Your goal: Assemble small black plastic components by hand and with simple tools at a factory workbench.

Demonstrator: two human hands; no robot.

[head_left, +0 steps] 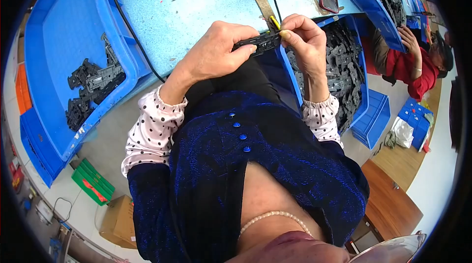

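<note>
We saw the left hand (214, 52) clamped on the black part (266, 42), the right hand's (309, 50) fingertips together at its right end, anything between them hidden. We judged a steady left hold and light right pressure best. The part projected rightward from the left grip, near the filled blue bin (365, 86)

No legible text or labels

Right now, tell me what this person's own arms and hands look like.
The left hand and right hand are ungloved. Both forearms wear pale pink, black-dotted sleeve covers with gathered, frilled cuffs. Above the left cover shows a dark garment sleeve with shimmering blue patterning.
</note>
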